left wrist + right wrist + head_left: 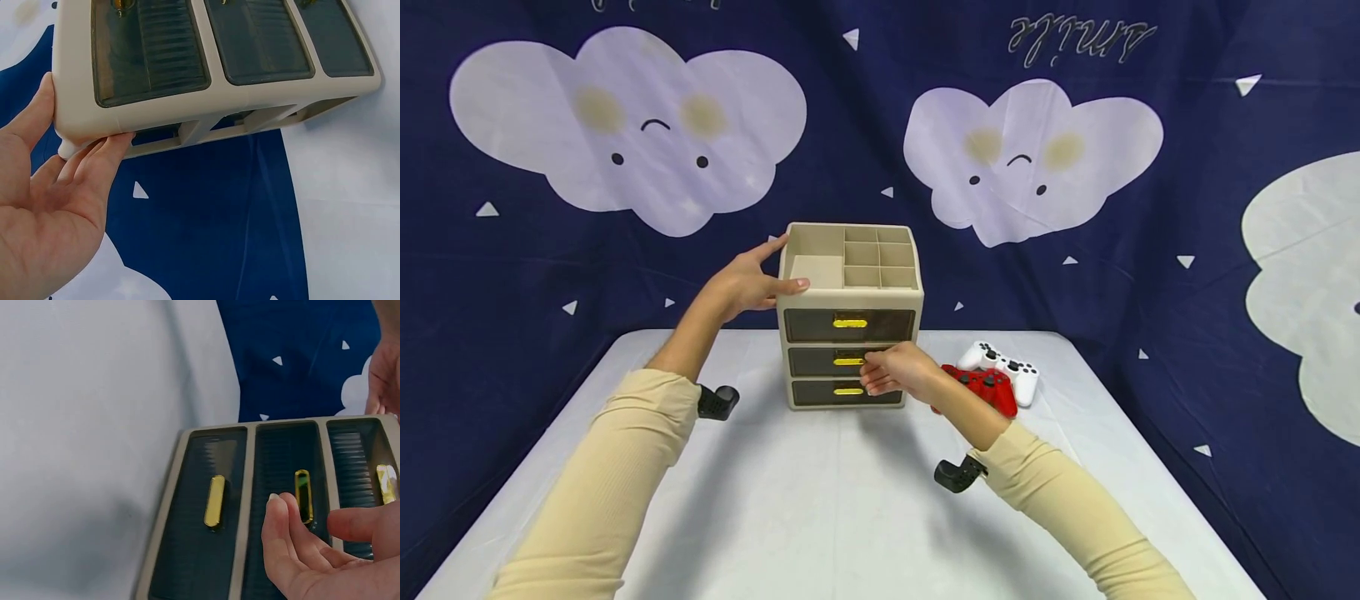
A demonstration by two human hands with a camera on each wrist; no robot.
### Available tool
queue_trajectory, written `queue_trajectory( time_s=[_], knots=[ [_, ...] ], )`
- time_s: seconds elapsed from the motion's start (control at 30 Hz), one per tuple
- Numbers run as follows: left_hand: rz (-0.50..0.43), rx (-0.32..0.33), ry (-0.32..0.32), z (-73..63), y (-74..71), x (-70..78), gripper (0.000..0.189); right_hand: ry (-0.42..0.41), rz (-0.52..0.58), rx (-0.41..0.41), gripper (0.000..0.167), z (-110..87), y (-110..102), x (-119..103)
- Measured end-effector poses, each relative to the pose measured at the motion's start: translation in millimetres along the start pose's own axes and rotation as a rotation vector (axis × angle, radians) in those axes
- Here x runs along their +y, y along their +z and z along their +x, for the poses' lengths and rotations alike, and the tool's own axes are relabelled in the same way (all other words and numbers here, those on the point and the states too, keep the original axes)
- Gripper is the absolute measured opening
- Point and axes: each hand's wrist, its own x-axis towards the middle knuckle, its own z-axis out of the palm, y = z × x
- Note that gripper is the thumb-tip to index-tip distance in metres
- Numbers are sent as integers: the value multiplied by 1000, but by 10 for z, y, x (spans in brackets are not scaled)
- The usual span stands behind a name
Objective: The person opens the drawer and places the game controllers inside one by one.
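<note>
A beige desktop drawer organizer [850, 298] stands upright at the back of the white table. Its three dark, see-through drawers lie flush in the frame, each with a yellow handle. My left hand [741, 287] holds the top left corner, thumb over the rim and fingers against the side wall, as the left wrist view [62, 206] also shows from close by. My right hand [902, 368] is in front of the middle drawer. In the right wrist view, thumb and bent fingers stand apart beside the middle handle [303, 495], with nothing held between them.
Divided compartments [878, 254] form the organizer's top. To its right lie a red game controller [992, 390] and a white game controller [1021, 375], the red one overlapping the white. A dark blue cloth [857, 125] with printed clouds hangs behind the table [805, 500].
</note>
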Motion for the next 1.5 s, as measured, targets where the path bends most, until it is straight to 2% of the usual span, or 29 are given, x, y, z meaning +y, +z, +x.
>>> queue_trajectory(
  time_s=[0.23,0.5,0.7,0.93,1.23,1.5],
  knots=[
    [1,1,-8,-10,-13,-9,100,-21,43,57,33,84,54,76],
    [-2,-4,-7,3,-10,-4,100,2,97,90,32,135,114,117],
    [-4,-8,-9,6,-5,13,99,-30,112,118,29,142,144,138],
    [-14,-15,-16,2,-13,12,100,-47,56,134,29,95,161,143],
    [1,-14,-15,2,-12,-5,100,-76,-5,115,26,-36,180,175],
    [6,-15,-7,12,-10,2,99,-59,-53,98,26,-192,160,216]
  ],
)
